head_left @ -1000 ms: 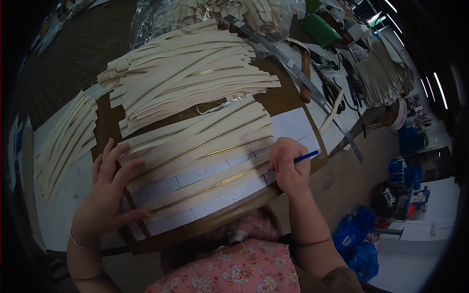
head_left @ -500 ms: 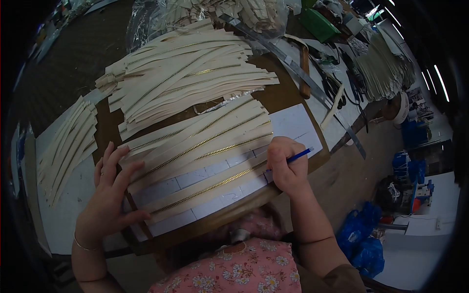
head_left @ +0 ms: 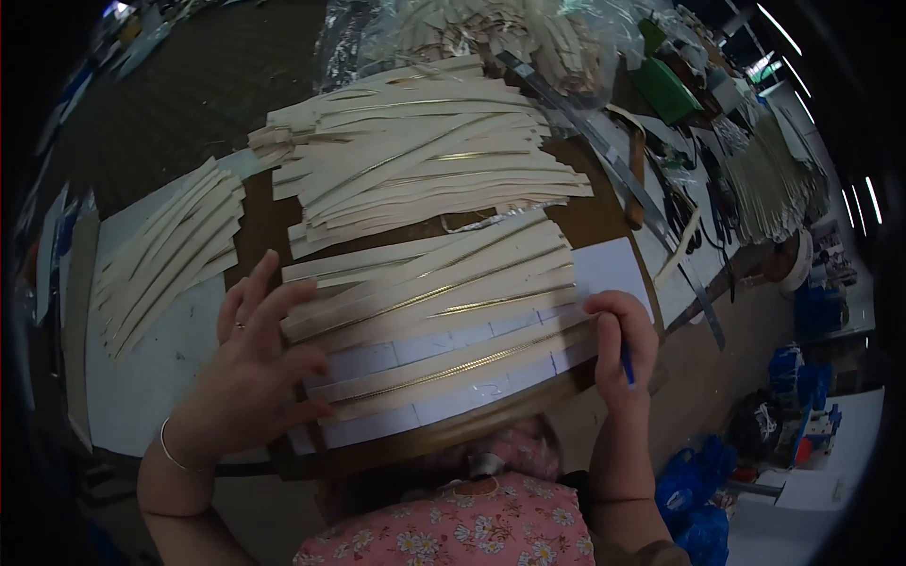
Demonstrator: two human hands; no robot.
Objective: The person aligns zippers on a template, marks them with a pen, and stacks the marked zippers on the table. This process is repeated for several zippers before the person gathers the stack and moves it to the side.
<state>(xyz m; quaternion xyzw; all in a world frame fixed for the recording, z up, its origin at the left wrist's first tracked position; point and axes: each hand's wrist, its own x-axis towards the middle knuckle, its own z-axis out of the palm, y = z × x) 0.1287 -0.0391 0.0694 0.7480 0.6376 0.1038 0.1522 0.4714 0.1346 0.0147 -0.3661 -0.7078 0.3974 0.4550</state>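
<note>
A cream zipper strip [head_left: 453, 371] with gold teeth lies on a white marked sheet [head_left: 472, 396] on the brown board [head_left: 444, 443]. My left hand [head_left: 260, 363] is over the left end of this strip, fingers spread, thumb near its tip. At the strip's right end, my right hand [head_left: 626, 347] is closed around a blue pen [head_left: 629, 364], with thumb and forefinger at the strip's edge. Several more zipper strips [head_left: 444, 274] lie just above on the sheet, their left ends near my left fingers.
A large pile of zipper strips [head_left: 415, 160] lies behind, another [head_left: 170, 255] at the left. A metal ruler [head_left: 613, 156], a wooden-handled tool [head_left: 636, 179] and a green box [head_left: 665, 90] are at the back right. Plastic bags hold more strips [head_left: 510, 38].
The whole view has shifted, with the table now further right. The pen has swung from pointing right to pointing down, and my right hand has turned its fingers to the strip's end.
</note>
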